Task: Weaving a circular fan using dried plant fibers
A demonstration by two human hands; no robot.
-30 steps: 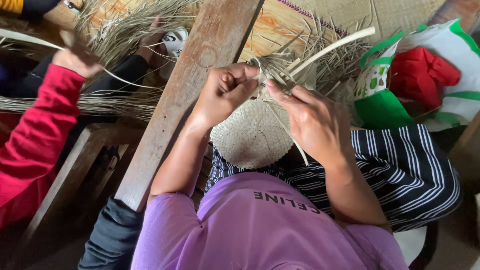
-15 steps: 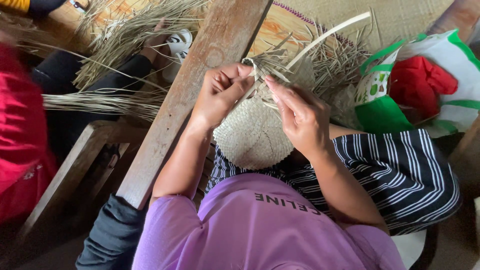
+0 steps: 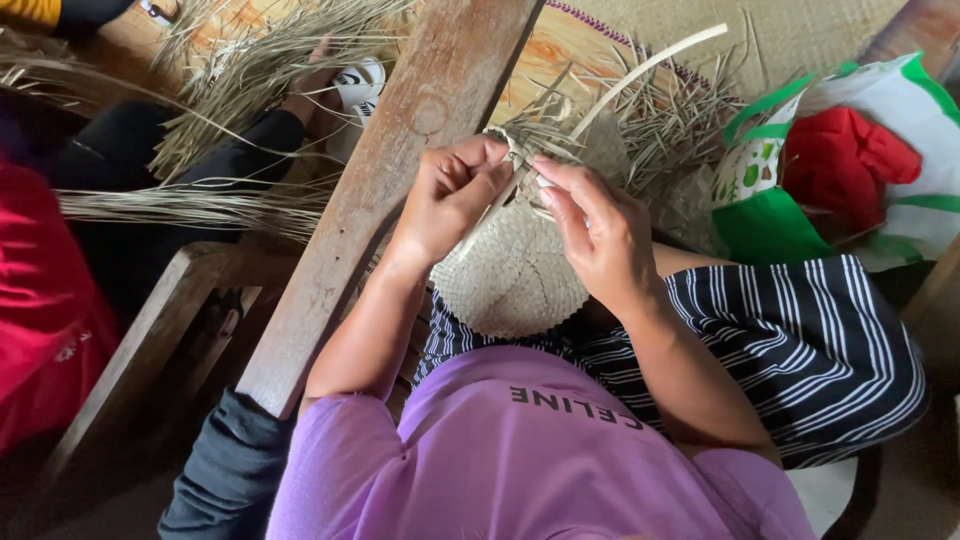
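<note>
Seen from above — woven disc: a round, pale, half-made piece of straw weaving lies on the person's lap, against a striped cloth, with loose strands fanning from its far edge.
Working strip: one wide pale strip rises from the weaving's far edge and slants up to the right, free at its tip.
Left hand: closed over the near-left part of the far edge, fingers curled and pinched on the strands there; the disc hangs below and toward the body from this grip.
Right hand: fingertips pressed together on strands at the same edge, just beside the left hand, palm covering the disc's right rim.
Beam: a worn wooden plank runs diagonally from top centre to lower left, passing under the left forearm.
Bag: a green-and-white bag holding red cloth stands to the right, near the striped cloth.
Loose straw: bundles lie across the floor and a bench at upper left.
Neighbour: a second person in a red sleeve sits at the left edge.
Change: half a second earlier the hands held the same edge in much the same pose; a second earlier the neighbour's arm reached across the straw, and it is now drawn back to the frame's edge.
</note>
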